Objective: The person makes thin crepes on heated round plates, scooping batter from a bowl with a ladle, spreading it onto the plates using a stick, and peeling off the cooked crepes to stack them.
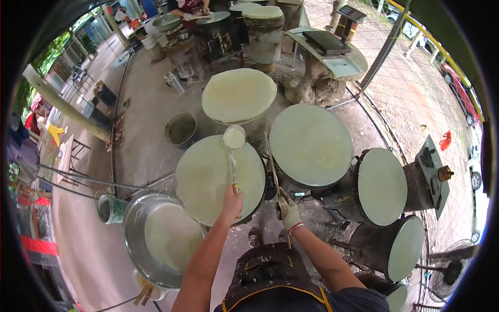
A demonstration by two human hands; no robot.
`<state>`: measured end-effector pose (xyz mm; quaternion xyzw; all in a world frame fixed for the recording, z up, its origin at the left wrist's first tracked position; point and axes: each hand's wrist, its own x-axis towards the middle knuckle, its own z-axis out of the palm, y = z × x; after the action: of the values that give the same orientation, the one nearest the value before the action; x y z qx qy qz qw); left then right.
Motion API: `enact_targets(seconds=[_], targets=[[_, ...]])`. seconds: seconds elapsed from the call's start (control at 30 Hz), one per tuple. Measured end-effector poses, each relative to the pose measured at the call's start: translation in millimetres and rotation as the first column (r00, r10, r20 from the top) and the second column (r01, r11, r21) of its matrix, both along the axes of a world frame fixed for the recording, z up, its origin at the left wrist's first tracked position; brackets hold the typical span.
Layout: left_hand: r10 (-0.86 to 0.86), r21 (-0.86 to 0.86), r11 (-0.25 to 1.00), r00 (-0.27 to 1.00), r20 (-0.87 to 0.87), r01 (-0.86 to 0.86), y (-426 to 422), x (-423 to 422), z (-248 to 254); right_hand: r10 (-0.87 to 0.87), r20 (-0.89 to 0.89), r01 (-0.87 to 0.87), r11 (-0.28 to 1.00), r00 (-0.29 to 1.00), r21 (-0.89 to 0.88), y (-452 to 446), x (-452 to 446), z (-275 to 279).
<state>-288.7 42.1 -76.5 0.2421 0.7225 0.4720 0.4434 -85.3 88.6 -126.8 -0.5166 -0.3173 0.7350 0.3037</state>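
My bare left hand (232,203) is wrapped round the handle of a ladle (234,137), whose round bowl, pale inside, is over the far edge of a round griddle (215,179) covered in pale batter. In my gloved right hand (287,211) is a long thin stick (271,158), held between that griddle and another batter-covered griddle (311,145) on the right. At the lower left, a large metal basin (136,229) holds pale batter.
More round griddles stand at the right (382,187) and ahead (239,95). A dark bucket (180,130) is beyond the left griddle. A green container (111,209) adjoins the basin. A fan (452,273) stands lower right. Another person (189,7) works at the far top.
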Motion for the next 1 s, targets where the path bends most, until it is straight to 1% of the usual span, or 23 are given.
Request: enact_targets(seconds=[0.07,0.1,0.13,0.17,0.23,0.27,0.3,0.33,0.37,0.43,0.5,0.53,0.57,0.63,0.67,0.7,0.73,0.77,0.83,0.87,0.93,0.97,1.0], targets=[[-0.058,-0.092,0.995,0.992,-0.109,0.048,12,-5,-12,-0.022,0.039,0.021,0.999,0.999,0.039,-2,-15,-16],[-0.09,-0.067,0.995,0.957,-0.275,0.075,14,-7,-23,-0.034,0.044,0.031,0.998,0.998,0.057,-4,-23,-19],[-0.113,-0.044,0.994,0.894,-0.434,0.104,14,-9,-37,-0.045,0.048,0.042,0.996,0.998,0.075,-6,-29,-22],[-0.125,-0.023,0.99,0.804,-0.581,0.137,13,-11,-44,-0.052,0.132,0.029,0.985,0.99,0.172,-8,-35,-23],[-0.128,-0.071,0.992,0.834,-0.536,0.107,14,-12,-35,-0.099,0.156,0.061,0.971,0.983,0.232,-13,-45,-45],[-0.126,-0.094,0.991,0.849,-0.514,0.09,15,-13,-31,-0.12,0.167,0.073,0.962,0.979,0.263,-15,-52,-47],[-0.139,-0.13,0.988,0.846,-0.515,0.084,15,-16,-33,-0.123,0.219,0.035,0.93,0.968,0.367,-17,-58,-49],[-0.151,-0.165,0.983,0.843,-0.516,0.075,16,-20,-36,-0.059,0.356,-0.076,0.933,0.933,0.353,-19,-61,-51],[-0.163,-0.201,0.977,0.84,-0.517,0.066,16,-24,-38,0.004,0.485,-0.183,0.929,0.875,0.322,-19,-66,-30],[-0.143,-0.186,0.981,0.839,-0.525,0.051,16,-28,-42,0.123,0.691,-0.362,0.908,0.712,0.211,-17,-77,14],[-0.126,-0.17,0.985,0.832,-0.541,0.039,14,-34,-43,0.179,0.745,-0.414,0.9,0.643,0.14,-12,-87,41],[-0.116,-0.16,0.987,0.826,-0.552,0.032,14,-36,-43,0.207,0.769,-0.438,0.893,0.605,0.104,-10,-91,47],[-0.105,-0.148,0.989,0.821,-0.562,0.025,14,-37,-40,0.212,0.778,-0.463,0.879,0.591,0.112,-8,-95,47],[-0.028,-0.122,0.992,0.929,-0.369,-0.019,12,-39,-30,0.223,0.797,-0.511,0.851,0.562,0.123,-6,-100,42],[0.011,-0.11,0.993,0.964,-0.264,-0.042,11,-40,-23,0.177,0.702,-0.436,0.875,0.69,0.208,-4,-100,31],[0.038,-0.11,0.992,0.979,-0.202,-0.061,10,-41,-17,0.127,0.586,-0.349,0.894,0.8,0.282,-5,-99,19],[0.064,-0.11,0.991,0.988,-0.139,-0.08,8,-41,-12,0.074,0.454,-0.25,0.906,0.888,0.342,-8,-98,8],[0.092,-0.108,0.989,0.993,-0.075,-0.099,8,-42,-9,0.075,0.469,-0.225,0.935,0.88,0.273,-13,-97,16],[0.14,-0.066,0.988,0.989,0.04,-0.137,9,-44,-16,0.086,0.5,-0.173,0.976,0.862,0.13,-25,-94,38],[0.161,-0.052,0.986,0.982,0.097,-0.157,8,-43,-14,0.124,0.551,-0.245,0.958,0.825,0.151,-27,-97,37],[0.186,-0.005,0.981,0.937,0.295,-0.193,10,-43,-11,0.185,0.649,-0.384,0.906,0.738,0.177,-33,-104,28],[0.192,0.014,0.977,0.901,0.39,-0.214,10,-42,-6,0.114,0.468,-0.298,0.892,0.876,0.339,-34,-108,-25],[0.184,0.024,0.972,0.826,0.533,-0.232,7,-48,-3,0.145,0.363,-0.258,0.923,0.92,0.285,-34,-108,-58]])
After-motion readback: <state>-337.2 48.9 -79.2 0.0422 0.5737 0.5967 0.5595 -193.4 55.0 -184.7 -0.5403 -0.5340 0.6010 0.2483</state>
